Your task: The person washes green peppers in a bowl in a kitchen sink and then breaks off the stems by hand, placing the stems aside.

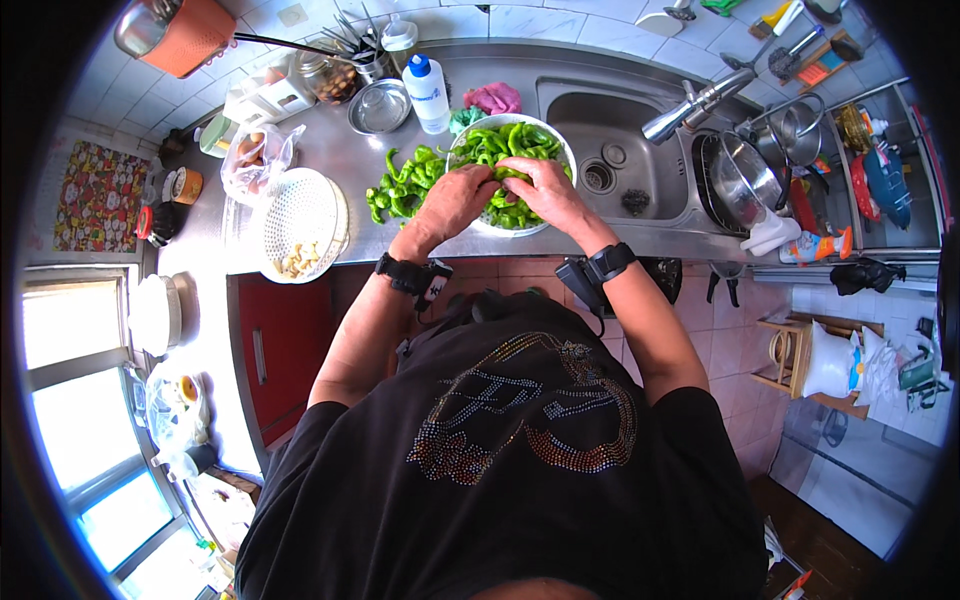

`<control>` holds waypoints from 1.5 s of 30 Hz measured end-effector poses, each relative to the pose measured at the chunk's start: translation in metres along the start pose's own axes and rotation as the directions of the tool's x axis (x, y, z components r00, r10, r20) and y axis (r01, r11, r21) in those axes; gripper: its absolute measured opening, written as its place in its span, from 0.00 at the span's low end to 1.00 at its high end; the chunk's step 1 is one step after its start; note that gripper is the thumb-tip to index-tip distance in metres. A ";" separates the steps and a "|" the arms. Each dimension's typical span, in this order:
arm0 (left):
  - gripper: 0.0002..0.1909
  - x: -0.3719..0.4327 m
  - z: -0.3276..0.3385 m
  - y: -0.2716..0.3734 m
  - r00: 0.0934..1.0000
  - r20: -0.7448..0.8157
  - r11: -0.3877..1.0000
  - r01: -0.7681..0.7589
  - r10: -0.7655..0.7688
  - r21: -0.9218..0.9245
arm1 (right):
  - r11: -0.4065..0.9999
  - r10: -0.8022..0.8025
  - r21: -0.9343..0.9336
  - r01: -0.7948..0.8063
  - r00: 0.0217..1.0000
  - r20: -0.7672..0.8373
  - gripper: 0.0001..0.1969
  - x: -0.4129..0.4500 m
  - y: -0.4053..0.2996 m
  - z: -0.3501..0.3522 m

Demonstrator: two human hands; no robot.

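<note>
A round white colander [566,142] heaped with green peppers [517,139] stands on the steel counter, at the left edge of the sink. Over it my left hand [457,196] and my right hand [546,193] meet, fingertips nearly touching, both closed around a green pepper [507,174]. The fingers partly hide that pepper. More green peppers [405,184] lie in a loose pile on the counter, left of the colander. Further left is a white perforated basket [296,214] with pale pieces of food [300,259] at its near side.
Behind the colander are a blue-capped bottle [428,96], a pink cloth [493,97] and a metal bowl [379,107]. A bag of eggs [255,157] sits at the left. To the right are the sink [652,169], its faucet [686,112] and stacked metal pans [750,172].
</note>
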State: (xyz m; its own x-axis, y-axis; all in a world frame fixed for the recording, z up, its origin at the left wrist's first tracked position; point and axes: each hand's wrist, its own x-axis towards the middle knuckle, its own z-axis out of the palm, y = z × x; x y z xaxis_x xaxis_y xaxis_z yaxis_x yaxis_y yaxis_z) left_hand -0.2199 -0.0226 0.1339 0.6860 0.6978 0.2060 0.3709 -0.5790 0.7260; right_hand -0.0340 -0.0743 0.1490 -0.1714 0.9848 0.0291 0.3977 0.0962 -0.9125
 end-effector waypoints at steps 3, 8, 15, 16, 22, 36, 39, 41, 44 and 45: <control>0.09 0.000 0.003 -0.001 0.999 -0.042 0.999 -0.005 0.007 0.041 | 0.998 -0.036 -0.051 0.030 0.993 -0.113 0.12 0.000 0.008 0.011; 0.09 0.002 0.010 0.000 0.994 -0.106 0.997 0.034 -0.026 0.066 | 0.948 -0.237 -0.283 0.146 0.917 -0.319 0.10 -0.002 0.010 0.024; 0.09 0.002 0.015 -0.003 0.989 -0.139 0.997 0.056 -0.049 0.047 | 0.954 -0.183 -0.292 0.067 0.902 -0.390 0.08 0.000 0.007 0.030; 0.10 0.002 0.013 0.000 0.990 -0.128 0.998 0.055 -0.050 0.036 | 0.974 -0.120 -0.222 0.038 0.922 -0.369 0.08 0.001 0.007 0.027; 0.10 0.002 0.001 0.018 0.995 -0.070 0.994 0.079 -0.073 0.077 | 0.932 0.074 0.361 -0.011 0.984 -0.161 0.09 0.009 0.023 0.015; 0.13 0.009 -0.015 0.004 1.000 0.003 0.966 0.028 -0.028 -0.259 | 0.507 0.137 0.837 -0.206 0.978 0.158 0.09 0.004 0.014 0.001; 0.14 0.006 -0.015 0.000 0.978 0.156 0.787 0.206 -0.141 -0.581 | 0.453 0.127 0.863 -0.222 0.975 0.184 0.09 0.004 0.016 0.001; 0.15 0.005 -0.016 0.002 0.972 0.181 0.748 0.232 -0.152 -0.622 | 0.417 0.130 0.878 -0.238 0.971 0.201 0.08 0.003 0.018 0.001; 0.16 0.006 -0.018 0.002 0.964 0.220 0.707 0.260 -0.150 -0.658 | 0.364 0.052 0.893 -0.265 0.963 0.265 0.09 0.004 0.023 -0.001; 0.17 0.006 -0.019 0.003 0.957 0.237 0.667 0.287 -0.167 -0.688 | 0.331 0.074 0.907 -0.259 0.966 0.249 0.08 0.004 0.022 0.000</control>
State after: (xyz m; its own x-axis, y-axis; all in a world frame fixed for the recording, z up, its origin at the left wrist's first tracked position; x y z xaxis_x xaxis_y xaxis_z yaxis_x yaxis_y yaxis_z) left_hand -0.2263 -0.0123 0.1500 0.7429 0.6647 -0.0795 0.0133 0.1041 0.9945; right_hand -0.0261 -0.0687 0.1286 -0.3606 0.9221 -0.1407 -0.6417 -0.3547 -0.6800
